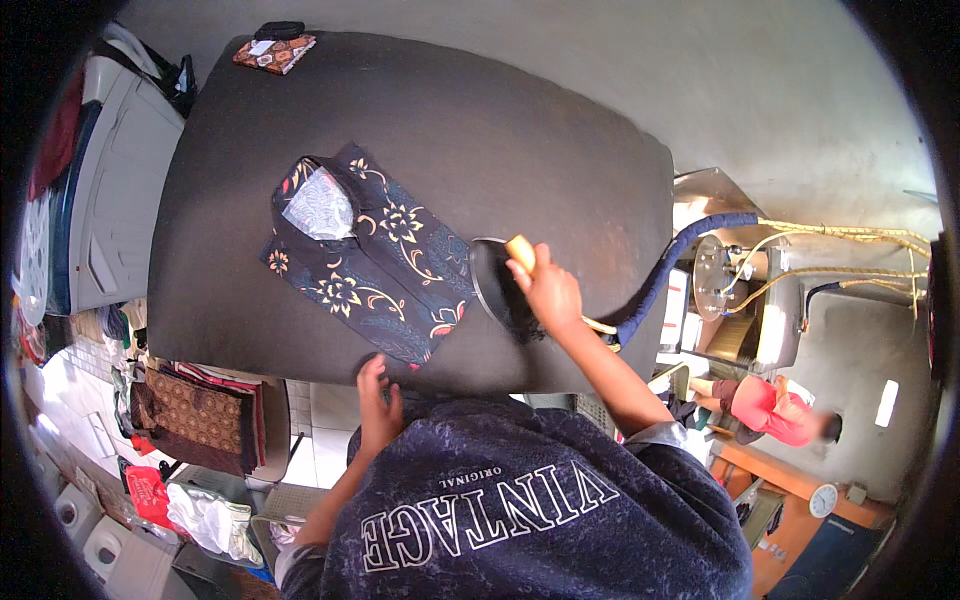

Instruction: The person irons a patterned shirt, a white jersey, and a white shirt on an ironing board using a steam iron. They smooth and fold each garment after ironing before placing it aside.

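A folded dark shirt with a floral print (390, 255) lies on a large black padded ironing table (540, 135), its collar towards the upper left. My right hand (551, 289) is closed around the pale handle of a steam iron (495, 289), which rests just right of the shirt, its edge beside the fabric. A blue-wrapped hose (652, 281) runs from the iron to the right. My left hand (380, 401) is at the table's near edge, just below the shirt's lower corner, fingers apart and holding nothing.
A patterned folded cloth (274, 54) and a black pouch (280, 30) lie at the table's far left corner. Folded textiles (199, 412) are stacked at the lower left. Baskets of clothes stand nearby. At the right are a metal boiler (709, 277) and a seated person in red (772, 409).
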`<move>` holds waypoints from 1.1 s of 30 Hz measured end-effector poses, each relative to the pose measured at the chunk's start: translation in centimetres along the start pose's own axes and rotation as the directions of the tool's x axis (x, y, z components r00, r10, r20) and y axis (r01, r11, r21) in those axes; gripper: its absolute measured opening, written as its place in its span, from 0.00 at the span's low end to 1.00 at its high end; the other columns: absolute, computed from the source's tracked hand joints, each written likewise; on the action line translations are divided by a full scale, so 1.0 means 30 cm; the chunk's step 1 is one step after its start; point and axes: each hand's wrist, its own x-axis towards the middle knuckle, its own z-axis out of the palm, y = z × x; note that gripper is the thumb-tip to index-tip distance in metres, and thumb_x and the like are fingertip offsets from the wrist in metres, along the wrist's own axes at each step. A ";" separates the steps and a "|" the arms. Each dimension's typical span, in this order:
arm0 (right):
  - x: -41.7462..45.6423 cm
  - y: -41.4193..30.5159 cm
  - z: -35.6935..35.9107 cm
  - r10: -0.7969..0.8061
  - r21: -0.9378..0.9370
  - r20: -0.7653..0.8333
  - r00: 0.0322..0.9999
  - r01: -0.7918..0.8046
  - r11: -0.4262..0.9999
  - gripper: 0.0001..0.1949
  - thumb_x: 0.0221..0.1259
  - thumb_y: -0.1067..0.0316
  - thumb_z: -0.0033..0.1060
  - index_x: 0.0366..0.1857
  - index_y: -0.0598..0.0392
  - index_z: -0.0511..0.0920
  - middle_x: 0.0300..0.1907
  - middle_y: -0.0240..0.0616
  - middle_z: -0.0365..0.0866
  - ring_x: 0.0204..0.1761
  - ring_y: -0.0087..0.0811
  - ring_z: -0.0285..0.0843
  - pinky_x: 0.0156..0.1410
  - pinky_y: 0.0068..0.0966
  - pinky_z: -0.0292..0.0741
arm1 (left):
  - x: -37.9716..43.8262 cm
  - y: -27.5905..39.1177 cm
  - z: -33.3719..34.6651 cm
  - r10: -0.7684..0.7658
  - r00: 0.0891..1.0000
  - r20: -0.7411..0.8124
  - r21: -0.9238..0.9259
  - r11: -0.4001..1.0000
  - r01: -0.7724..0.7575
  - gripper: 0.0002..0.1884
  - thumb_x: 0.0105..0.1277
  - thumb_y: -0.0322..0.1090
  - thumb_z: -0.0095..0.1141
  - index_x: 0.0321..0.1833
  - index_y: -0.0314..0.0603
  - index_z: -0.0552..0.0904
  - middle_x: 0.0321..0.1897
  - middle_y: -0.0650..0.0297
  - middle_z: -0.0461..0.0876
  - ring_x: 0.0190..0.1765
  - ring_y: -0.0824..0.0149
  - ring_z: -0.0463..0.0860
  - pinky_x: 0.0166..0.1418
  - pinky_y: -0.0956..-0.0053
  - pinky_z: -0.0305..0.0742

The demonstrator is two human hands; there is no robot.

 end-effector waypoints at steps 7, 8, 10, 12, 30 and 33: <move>0.094 0.242 -0.014 0.284 -0.024 -0.153 0.947 -0.291 0.956 0.25 0.67 0.40 0.53 0.46 0.54 0.67 0.39 0.54 0.83 0.36 0.56 0.84 0.35 0.48 0.79 | -0.031 -0.019 0.102 -0.390 0.899 0.200 -0.473 0.764 0.438 0.23 0.71 0.27 0.54 0.68 0.37 0.66 0.49 0.63 0.81 0.46 0.73 0.78 0.48 0.79 0.74; 0.098 0.247 -0.021 0.229 0.011 -0.253 0.940 -0.234 0.972 0.24 0.66 0.44 0.56 0.50 0.55 0.68 0.47 0.55 0.79 0.43 0.55 0.82 0.42 0.47 0.78 | -0.038 -0.014 0.115 -0.434 0.888 0.152 -0.505 0.738 0.448 0.24 0.71 0.28 0.55 0.68 0.37 0.65 0.47 0.64 0.81 0.44 0.74 0.78 0.47 0.80 0.73; 0.086 0.236 -0.043 0.126 0.031 -0.401 0.907 -0.124 0.992 0.25 0.63 0.52 0.61 0.57 0.56 0.68 0.58 0.55 0.72 0.53 0.54 0.76 0.54 0.47 0.75 | -0.022 0.028 0.115 -0.498 0.856 0.136 -0.500 0.712 0.494 0.25 0.71 0.29 0.55 0.69 0.37 0.65 0.47 0.65 0.81 0.43 0.75 0.77 0.45 0.81 0.73; 0.060 0.175 -0.073 0.025 0.016 -0.495 0.869 -0.020 1.000 0.26 0.62 0.60 0.64 0.61 0.56 0.68 0.65 0.54 0.66 0.62 0.54 0.70 0.63 0.46 0.69 | -0.002 0.077 0.120 -0.550 0.827 0.114 -0.526 0.673 0.520 0.26 0.70 0.30 0.56 0.69 0.36 0.65 0.44 0.66 0.80 0.42 0.77 0.74 0.47 0.81 0.70; -0.004 -0.129 0.114 -0.272 0.225 -0.247 0.930 0.327 0.918 0.17 0.63 0.67 0.57 0.54 0.58 0.74 0.55 0.45 0.76 0.56 0.45 0.72 0.61 0.40 0.70 | -0.006 -0.076 0.017 -0.190 0.967 -0.169 0.037 0.979 0.199 0.14 0.70 0.32 0.56 0.54 0.31 0.77 0.44 0.58 0.79 0.49 0.69 0.78 0.55 0.74 0.72; 0.031 -0.140 0.141 -0.224 0.091 -0.063 0.973 0.229 0.969 0.17 0.65 0.61 0.56 0.55 0.56 0.75 0.53 0.43 0.79 0.56 0.43 0.73 0.61 0.39 0.69 | 0.209 -0.142 -0.103 -0.239 0.923 -0.302 -0.061 0.971 0.231 0.22 0.72 0.32 0.54 0.65 0.31 0.68 0.49 0.56 0.78 0.49 0.66 0.78 0.56 0.72 0.74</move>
